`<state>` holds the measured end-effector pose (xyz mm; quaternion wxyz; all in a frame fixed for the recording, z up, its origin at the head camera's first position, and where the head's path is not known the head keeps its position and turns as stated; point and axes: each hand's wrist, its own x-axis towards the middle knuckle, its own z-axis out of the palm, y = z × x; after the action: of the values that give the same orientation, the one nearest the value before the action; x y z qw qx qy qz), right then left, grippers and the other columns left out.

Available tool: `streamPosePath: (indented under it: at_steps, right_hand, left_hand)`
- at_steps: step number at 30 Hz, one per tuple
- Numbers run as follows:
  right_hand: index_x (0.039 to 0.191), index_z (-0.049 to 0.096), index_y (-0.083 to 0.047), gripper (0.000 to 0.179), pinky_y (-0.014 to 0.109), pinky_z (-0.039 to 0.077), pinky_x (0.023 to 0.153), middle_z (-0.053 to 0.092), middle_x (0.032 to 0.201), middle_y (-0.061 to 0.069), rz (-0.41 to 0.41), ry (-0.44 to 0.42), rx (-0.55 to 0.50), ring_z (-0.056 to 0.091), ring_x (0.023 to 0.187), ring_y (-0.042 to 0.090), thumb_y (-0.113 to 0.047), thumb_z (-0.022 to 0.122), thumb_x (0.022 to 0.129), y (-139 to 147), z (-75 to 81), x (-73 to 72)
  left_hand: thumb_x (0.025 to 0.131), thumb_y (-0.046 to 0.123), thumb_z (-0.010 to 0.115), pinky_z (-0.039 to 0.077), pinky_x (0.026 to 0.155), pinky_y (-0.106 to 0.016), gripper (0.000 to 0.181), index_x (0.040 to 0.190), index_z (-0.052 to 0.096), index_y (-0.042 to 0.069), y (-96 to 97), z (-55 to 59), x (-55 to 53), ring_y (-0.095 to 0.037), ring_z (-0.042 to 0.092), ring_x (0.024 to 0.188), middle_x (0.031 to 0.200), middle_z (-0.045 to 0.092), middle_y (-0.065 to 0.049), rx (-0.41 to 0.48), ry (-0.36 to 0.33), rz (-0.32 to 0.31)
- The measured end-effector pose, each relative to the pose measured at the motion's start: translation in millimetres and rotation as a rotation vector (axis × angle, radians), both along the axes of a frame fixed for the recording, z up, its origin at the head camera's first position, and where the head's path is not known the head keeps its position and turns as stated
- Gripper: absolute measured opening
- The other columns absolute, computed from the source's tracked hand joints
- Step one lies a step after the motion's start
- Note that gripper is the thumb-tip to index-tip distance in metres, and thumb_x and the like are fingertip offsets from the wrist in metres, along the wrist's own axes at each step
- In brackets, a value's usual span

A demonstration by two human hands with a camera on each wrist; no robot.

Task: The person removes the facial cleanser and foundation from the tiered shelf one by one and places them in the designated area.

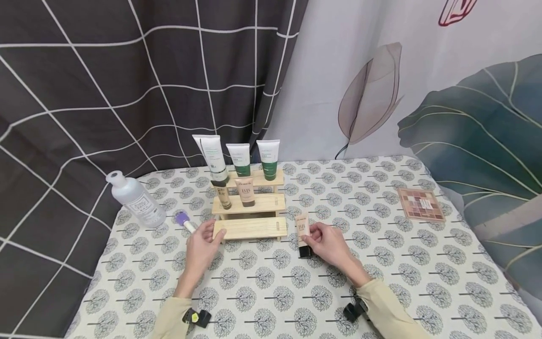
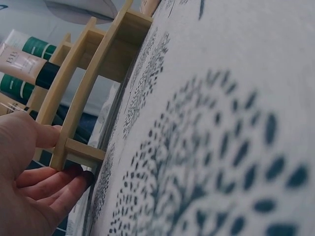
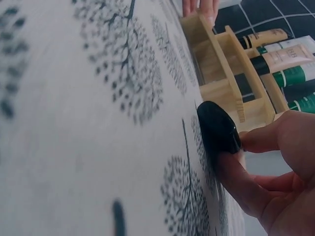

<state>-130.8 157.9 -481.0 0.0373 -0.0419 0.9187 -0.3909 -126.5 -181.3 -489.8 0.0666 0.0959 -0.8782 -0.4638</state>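
Note:
My left hand (image 1: 201, 244) holds the left end of the lowest step of a wooden three-step stand (image 1: 250, 228), thumb on top and fingers beneath, plain in the left wrist view. To the right of the stand, my right hand (image 1: 330, 242) pinches a beige BB cream tube (image 1: 302, 226) by its side, its black cap (image 3: 216, 127) toward me. On the middle step stand another BB cream tube (image 1: 245, 192) and a tan tube with a dark top (image 1: 222, 195). The top step carries a tall white tube (image 1: 211, 157) and two white-and-green tubes (image 1: 268, 159).
A white pump-style bottle (image 1: 141, 202) stands at the left. Beside my left hand lies a purple-headed brush (image 1: 184, 220). An eyeshadow palette (image 1: 421, 204) is at the far right. Behind the tree-print tablecloth (image 1: 279, 299) hang a dark grid curtain (image 1: 127, 84) and a pale leaf-print one (image 1: 322, 75).

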Motion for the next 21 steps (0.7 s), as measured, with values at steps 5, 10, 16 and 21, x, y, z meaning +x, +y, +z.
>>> streamPosePath:
  at_steps: [5,10,16,21]
  right_hand:
    - [0.103,0.069,0.005,0.028,0.018,0.055,0.058,0.069,0.077,0.004,-0.004,0.034,0.007,0.062,0.066,0.01,-0.015,0.079,0.087,3.4,-0.2,2.1]
    - [0.106,0.067,0.006,0.027,0.018,0.055,0.057,0.069,0.078,0.005,0.0,0.042,-0.036,0.062,0.066,0.01,-0.013,0.076,0.088,7.6,7.3,2.7]
    - [0.108,0.066,0.007,0.028,0.018,0.058,0.061,0.072,0.083,0.01,0.04,0.158,-0.098,0.065,0.069,0.012,-0.01,0.076,0.088,10.7,21.6,-4.6]
    - [0.112,0.065,0.008,0.03,0.018,0.06,0.068,0.072,0.089,0.014,0.067,0.2,-0.209,0.068,0.075,0.017,-0.011,0.075,0.09,4.0,37.0,-17.1]
  left_hand:
    - [0.091,0.025,0.076,0.06,0.096,-0.044,0.054,0.136,0.058,-0.001,0.0,0.4,0.4,-0.038,0.069,0.11,0.123,0.068,-0.025,0.002,0.001,-0.004]
    - [0.091,0.025,0.075,0.06,0.096,-0.045,0.054,0.136,0.058,-0.001,0.1,0.6,0.2,-0.039,0.069,0.11,0.123,0.067,-0.026,-0.004,0.004,-0.004]
    - [0.091,0.026,0.075,0.06,0.095,-0.045,0.055,0.136,0.058,-0.001,0.4,0.7,0.1,-0.038,0.069,0.11,0.124,0.067,-0.026,-0.001,0.003,-0.006]
    - [0.091,0.026,0.076,0.06,0.095,-0.044,0.055,0.136,0.058,-0.001,0.4,1.1,0.0,-0.038,0.069,0.11,0.124,0.067,-0.026,-0.004,0.002,-0.001]
